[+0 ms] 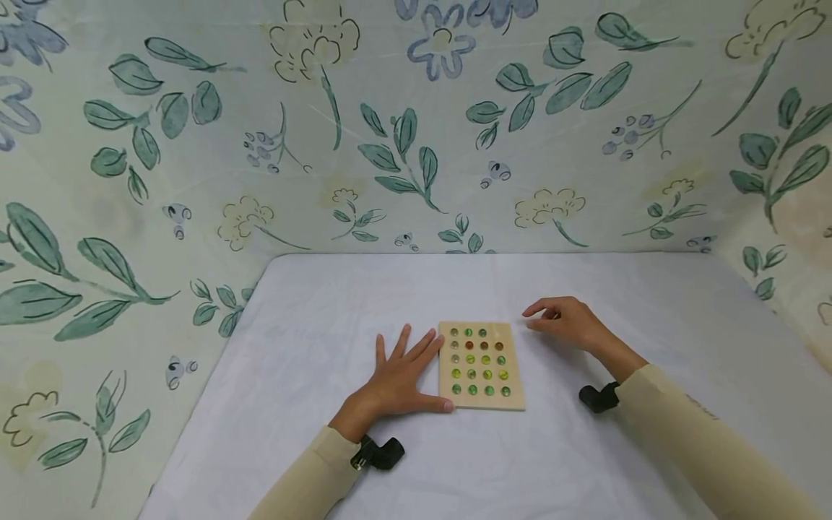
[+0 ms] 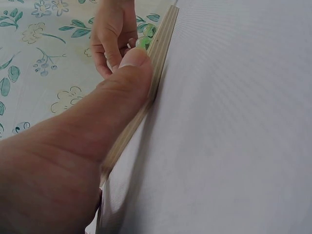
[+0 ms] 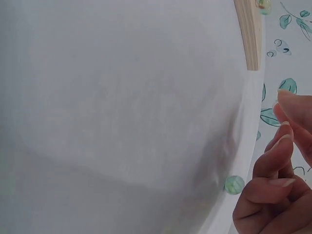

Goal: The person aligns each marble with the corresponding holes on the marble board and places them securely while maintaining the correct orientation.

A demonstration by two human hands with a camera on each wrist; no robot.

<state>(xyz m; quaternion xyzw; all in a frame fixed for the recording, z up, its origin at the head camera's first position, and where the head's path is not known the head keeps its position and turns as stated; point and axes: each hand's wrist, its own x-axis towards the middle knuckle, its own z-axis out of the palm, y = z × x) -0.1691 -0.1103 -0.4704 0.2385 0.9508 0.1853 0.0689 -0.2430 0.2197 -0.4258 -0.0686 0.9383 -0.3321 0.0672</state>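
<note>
A square wooden board [image 1: 513, 365] lies on the white cloth, with rows of glass marbles [image 1: 487, 374] set in it. Most marbles are green or yellow-green, a few reddish brown. My left hand [image 1: 399, 383] is spread at the board's left side, its thumb against the near edge and fingertips at the left edge. Off the board's upper right corner, my right hand [image 1: 565, 321] hovers with thumb and index finger apart and the other fingers curled. A green marble [image 3: 234, 185] shows beside those curled fingers in the right wrist view; the palm is hidden.
A white cloth [image 1: 312, 325] covers the table under both hands. Flower-patterned fabric [image 1: 416, 144] rises behind the far edge and along the sides. Each wrist wears a small black camera, the left one [image 1: 383, 453] and the right one [image 1: 598, 399].
</note>
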